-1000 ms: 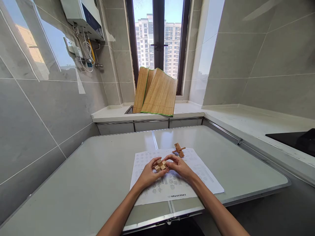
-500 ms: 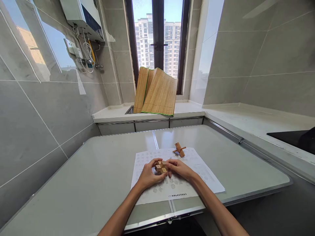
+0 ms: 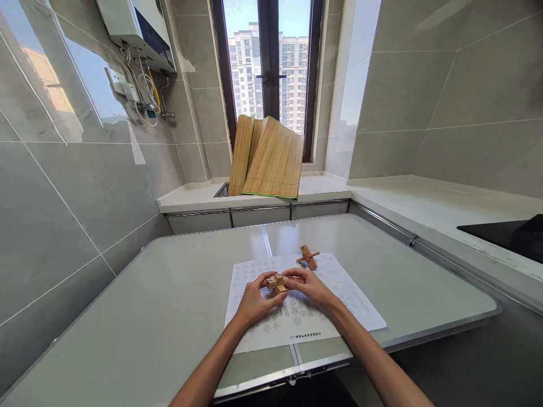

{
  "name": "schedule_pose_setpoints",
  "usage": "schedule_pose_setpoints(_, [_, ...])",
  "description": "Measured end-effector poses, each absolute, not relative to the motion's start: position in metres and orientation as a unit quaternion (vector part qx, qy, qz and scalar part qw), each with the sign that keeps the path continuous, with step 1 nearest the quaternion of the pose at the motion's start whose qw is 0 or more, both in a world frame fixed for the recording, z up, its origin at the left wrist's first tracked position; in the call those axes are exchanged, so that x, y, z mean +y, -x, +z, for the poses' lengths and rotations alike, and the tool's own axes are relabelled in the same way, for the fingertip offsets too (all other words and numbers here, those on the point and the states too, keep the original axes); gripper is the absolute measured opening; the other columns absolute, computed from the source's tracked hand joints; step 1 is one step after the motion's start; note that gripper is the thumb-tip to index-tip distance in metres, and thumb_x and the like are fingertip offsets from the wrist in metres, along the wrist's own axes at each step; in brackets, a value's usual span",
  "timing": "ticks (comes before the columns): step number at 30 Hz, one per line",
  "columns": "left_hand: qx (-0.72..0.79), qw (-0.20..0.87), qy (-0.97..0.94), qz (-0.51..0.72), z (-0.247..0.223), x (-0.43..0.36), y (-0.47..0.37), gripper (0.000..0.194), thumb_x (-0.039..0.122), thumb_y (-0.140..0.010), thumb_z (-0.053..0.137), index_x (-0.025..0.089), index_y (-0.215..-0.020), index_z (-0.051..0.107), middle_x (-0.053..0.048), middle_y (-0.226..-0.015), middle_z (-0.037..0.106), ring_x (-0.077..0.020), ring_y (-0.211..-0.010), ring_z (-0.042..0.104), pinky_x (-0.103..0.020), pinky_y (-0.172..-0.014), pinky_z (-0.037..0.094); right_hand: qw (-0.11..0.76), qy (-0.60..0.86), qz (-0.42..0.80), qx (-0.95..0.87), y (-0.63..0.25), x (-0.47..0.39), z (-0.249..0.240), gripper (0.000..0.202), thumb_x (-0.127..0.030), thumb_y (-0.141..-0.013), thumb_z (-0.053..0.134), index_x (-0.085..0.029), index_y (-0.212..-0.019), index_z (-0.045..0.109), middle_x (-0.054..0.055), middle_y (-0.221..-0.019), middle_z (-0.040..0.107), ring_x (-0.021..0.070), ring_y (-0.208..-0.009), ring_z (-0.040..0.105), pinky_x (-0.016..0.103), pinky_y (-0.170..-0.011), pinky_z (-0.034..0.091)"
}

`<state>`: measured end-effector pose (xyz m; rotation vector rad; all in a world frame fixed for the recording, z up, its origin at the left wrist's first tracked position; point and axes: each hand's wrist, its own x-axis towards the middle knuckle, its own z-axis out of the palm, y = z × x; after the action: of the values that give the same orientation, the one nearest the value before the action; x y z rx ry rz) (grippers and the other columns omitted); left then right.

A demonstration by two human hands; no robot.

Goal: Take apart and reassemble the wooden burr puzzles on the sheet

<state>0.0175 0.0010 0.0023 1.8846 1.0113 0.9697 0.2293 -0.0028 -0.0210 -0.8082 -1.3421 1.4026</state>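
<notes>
A light wooden burr puzzle (image 3: 278,284) of interlocking blocks is between my two hands, over a printed paper sheet (image 3: 305,327). My left hand (image 3: 257,302) grips its left side, with the thumb in front and the fingers behind. From the right, my right hand (image 3: 309,287) pinches the puzzle's edge with thumb and fingertips. Just beyond my right hand, a darker brown wooden puzzle (image 3: 307,257) with crossing sticks rests at the far edge of the sheet. Small diagrams are printed on the paper, partly covered by my hands.
The sheet lies on a pale folding table (image 3: 178,299) with a metal seam down its middle. Behind stands a white counter (image 3: 322,183) carrying a bamboo mat (image 3: 274,161) below the window. A black cooktop (image 3: 504,234) sits on the right counter, and a water heater (image 3: 138,31) hangs at left.
The light wooden puzzle has tilted slightly in my hands, showing different block faces. My right-hand fingers have shifted up a little along it. The whole view has moved slightly.
</notes>
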Motion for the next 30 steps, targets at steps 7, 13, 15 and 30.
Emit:
schedule_pose_setpoints(7, [0.402,0.37,-0.754,0.365,0.005,-0.0013,-0.0178,0.048,0.043,-0.074,0.082,0.025,-0.116,0.067,-0.005,-0.105,0.076,-0.0254,-0.102,0.07,-0.036,-0.095,0.05,0.503,0.339,0.56,-0.564,-0.2287,-0.0055,-0.0188,0.045,-0.053,-0.077,0.081,-0.021,-0.107,0.072,0.005,-0.094,0.075,0.0228,-0.089,0.07,0.038,-0.089,0.053])
schedule_pose_setpoints(13, [0.41,0.371,-0.755,0.352,0.0018,-0.0023,-0.0172,0.051,0.046,-0.072,0.083,0.025,-0.115,0.066,-0.002,-0.098,0.075,-0.0228,-0.091,0.068,-0.032,-0.083,0.05,0.493,0.339,0.537,-0.595,-0.2287,-0.0052,-0.0217,0.042,-0.052,-0.08,0.079,-0.02,-0.107,0.075,0.005,-0.093,0.075,0.0216,-0.087,0.068,0.036,-0.085,0.052])
schedule_pose_setpoints(15, [0.408,0.373,-0.759,0.344,0.0021,-0.0032,-0.0172,0.051,0.047,-0.074,0.082,0.025,-0.117,0.065,-0.002,-0.101,0.074,-0.0223,-0.091,0.067,-0.031,-0.081,0.05,0.493,0.344,0.531,-0.597,-0.2287,-0.0037,-0.0232,0.043,-0.052,-0.079,0.08,-0.02,-0.107,0.075,0.007,-0.096,0.075,0.0223,-0.089,0.068,0.037,-0.085,0.052])
schedule_pose_setpoints(30, [0.345,0.401,-0.787,0.319,0.0034,-0.0018,-0.0178,0.05,0.046,-0.089,0.067,0.029,-0.136,0.061,-0.002,-0.113,0.074,-0.0254,-0.106,0.066,-0.033,-0.097,0.047,0.437,0.347,0.52,-0.647,-0.2291,-0.0053,-0.0227,0.051,-0.048,-0.081,0.078,-0.022,-0.123,0.069,0.006,-0.113,0.071,0.0186,-0.086,0.066,0.033,-0.08,0.053])
